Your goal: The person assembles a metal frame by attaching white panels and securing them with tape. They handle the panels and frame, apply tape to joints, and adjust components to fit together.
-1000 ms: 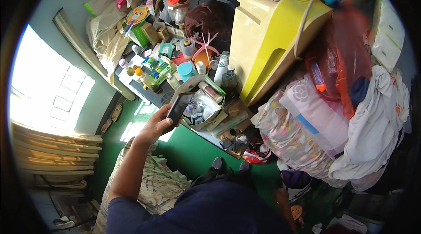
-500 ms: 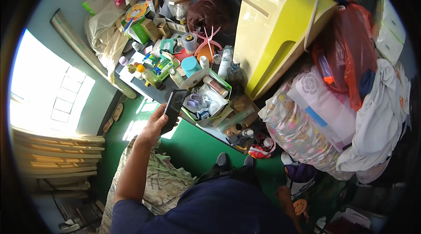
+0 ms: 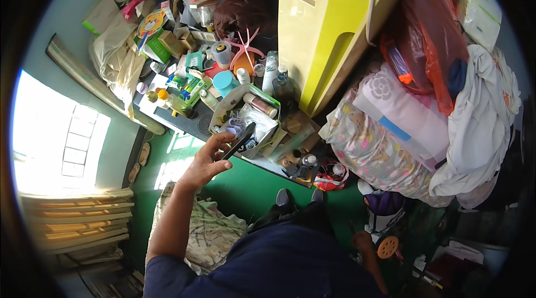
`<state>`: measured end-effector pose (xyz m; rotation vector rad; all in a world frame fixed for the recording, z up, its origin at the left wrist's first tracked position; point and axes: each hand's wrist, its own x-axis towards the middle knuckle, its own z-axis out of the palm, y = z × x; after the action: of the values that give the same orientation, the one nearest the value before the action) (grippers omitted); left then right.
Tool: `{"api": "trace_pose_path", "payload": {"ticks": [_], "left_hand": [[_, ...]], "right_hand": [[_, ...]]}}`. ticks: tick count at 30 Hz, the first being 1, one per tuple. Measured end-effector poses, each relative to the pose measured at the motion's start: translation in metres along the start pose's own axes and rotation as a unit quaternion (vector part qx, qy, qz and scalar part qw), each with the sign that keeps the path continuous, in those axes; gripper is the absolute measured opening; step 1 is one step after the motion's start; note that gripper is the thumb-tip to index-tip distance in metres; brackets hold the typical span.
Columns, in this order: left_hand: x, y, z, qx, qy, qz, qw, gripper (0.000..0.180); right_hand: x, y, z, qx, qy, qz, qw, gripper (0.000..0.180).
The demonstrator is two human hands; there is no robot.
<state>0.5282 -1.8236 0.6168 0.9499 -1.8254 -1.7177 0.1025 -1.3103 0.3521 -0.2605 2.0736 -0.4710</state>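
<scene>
One cluttered dark table [image 3: 195, 122] stood far left of the yellow cabinet [image 3: 329, 30], while the left hand [image 3: 206, 161], now drawn nearer, gripped a black phone [image 3: 239, 140] over the table's basket [image 3: 234, 100]; right hand [image 3: 362, 240] low, state unclear.

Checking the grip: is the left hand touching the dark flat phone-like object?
Touching. The head view shows the left hand with fingers wrapped on the dark flat object.

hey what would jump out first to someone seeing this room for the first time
Probably the big yellow cabinet at top centre, rising above a dark table crowded with bottles and boxes. Below it the left hand holds a dark phone over the green floor, with bright sunlit windows at far left.
</scene>
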Motion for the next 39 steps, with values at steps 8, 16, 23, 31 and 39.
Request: {"api": "trace_pose_path", "payload": {"ticks": [8,16,23,31,39], "left_hand": [[-0.009,-0.005,0.027,-0.19,0.003,0.006,0.982,0.091],[-0.023,-0.014,0.017,-0.285,0.077,-0.005,0.955,0.084],[-0.043,-0.033,0.028,-0.357,0.088,-0.033,0.929,0.089],[-0.076,-0.068,0.043,-0.299,-0.033,-0.1,0.948,0.092],[-0.111,-0.153,0.065,-0.388,-0.01,-0.251,0.887,0.067]], "right_hand": [[-0.013,0.004,0.006,-0.086,0.01,0.018,0.996,0.015],[-0.017,-0.013,0.012,0.01,0.04,0.021,0.999,0.011],[-0.016,-0.017,0.01,-0.017,0.019,0.0,1.0,0.011],[-0.035,-0.022,0.003,0.041,0.007,0.003,0.999,0.009],[-0.024,-0.007,-0.005,-0.024,-0.02,0.047,0.998,0.011]]}}
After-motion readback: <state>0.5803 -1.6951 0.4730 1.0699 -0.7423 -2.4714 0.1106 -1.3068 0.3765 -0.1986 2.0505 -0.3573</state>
